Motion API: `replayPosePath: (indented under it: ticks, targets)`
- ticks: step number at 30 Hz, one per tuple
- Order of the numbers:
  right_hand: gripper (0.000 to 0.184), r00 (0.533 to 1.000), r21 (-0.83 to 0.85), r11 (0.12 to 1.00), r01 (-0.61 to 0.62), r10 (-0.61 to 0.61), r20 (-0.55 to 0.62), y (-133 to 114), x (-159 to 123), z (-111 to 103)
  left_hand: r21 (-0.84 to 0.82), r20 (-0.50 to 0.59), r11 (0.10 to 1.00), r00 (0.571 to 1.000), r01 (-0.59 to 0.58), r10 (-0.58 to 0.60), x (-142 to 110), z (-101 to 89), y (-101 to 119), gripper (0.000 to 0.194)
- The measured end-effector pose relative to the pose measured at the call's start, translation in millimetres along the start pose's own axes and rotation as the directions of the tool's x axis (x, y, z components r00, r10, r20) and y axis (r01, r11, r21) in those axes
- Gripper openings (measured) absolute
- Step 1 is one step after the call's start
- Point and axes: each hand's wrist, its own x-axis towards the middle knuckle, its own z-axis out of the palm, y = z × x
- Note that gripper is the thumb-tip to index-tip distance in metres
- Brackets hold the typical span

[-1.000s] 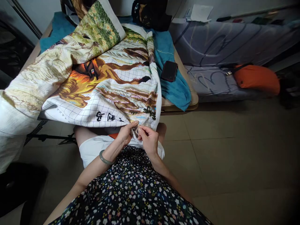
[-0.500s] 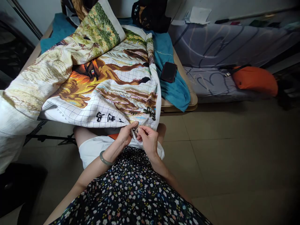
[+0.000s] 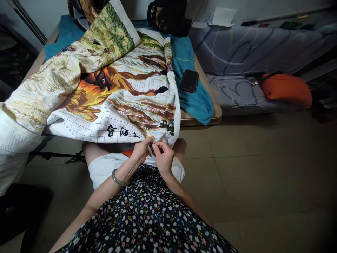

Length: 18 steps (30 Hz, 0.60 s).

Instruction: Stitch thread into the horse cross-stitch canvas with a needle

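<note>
Left hand (image 3: 142,148) closed in a pinch on the near edge of the embroidered cloth (image 3: 137,102), thumb on top, the other fingers tucked underneath. Right hand (image 3: 164,158) just beside it, thumb and forefinger tips brought together at the same edge, the other fingers loosely curled; can't make out whether those tips grip anything, too small at this size.

Cloth should handle soft and floppy, fairly light at any one spot, but the whole piece likely drags because it's big. Stitched areas probably thicker and a bit stiffer than the bare gridded fabric. Not slippery by the look of it, not fragile, though loose stitches might snag. Best hold: the plain white border or the near edge, thumb above and fingers below, off the stitching.

Position: cloth spreads ahead of both hands over the tabletop (image 3: 216,111), its near edge reaching the fingertips above the lap. One part is folded over to the left and hangs off that side. Teal fabric (image 3: 204,107) lies under it; phone (image 3: 189,80) on the teal, to the right of the cloth, apart from both hands.
</note>
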Motion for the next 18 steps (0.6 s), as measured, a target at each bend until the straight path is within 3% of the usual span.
replayPosePath:
  ticks: [3, 9, 14, 18]
  targets:
    - [0.018, 0.999, -0.031, 0.998, 0.051, -0.051, -0.019, 1.1, -0.2, 1.3, 0.015, 0.014, 0.998, 0.998, -0.055, 0.054, -0.3, -0.5, 0.3, 0.030]
    - [0.020, 0.998, -0.056, 0.997, 0.051, -0.053, -0.044, 2.2, 1.7, 2.8, 0.015, 0.002, 0.999, 0.999, -0.039, 0.039, -3.1, 2.6, 2.4, 0.031]
    - [0.021, 0.998, 0.040, 0.999, -0.031, 0.033, -0.056, 2.4, 3.8, 4.0, 0.006, -0.009, 1.000, 1.000, -0.007, 0.007, -4.4, 3.5, 3.3, 0.033]
    - [0.024, 0.980, 0.171, 0.966, -0.196, 0.198, 0.001, -7.7, 10.1, 0.2, -0.026, 0.038, 1.000, 0.999, -0.010, 0.011, -6.3, 2.0, 1.2, 0.034]
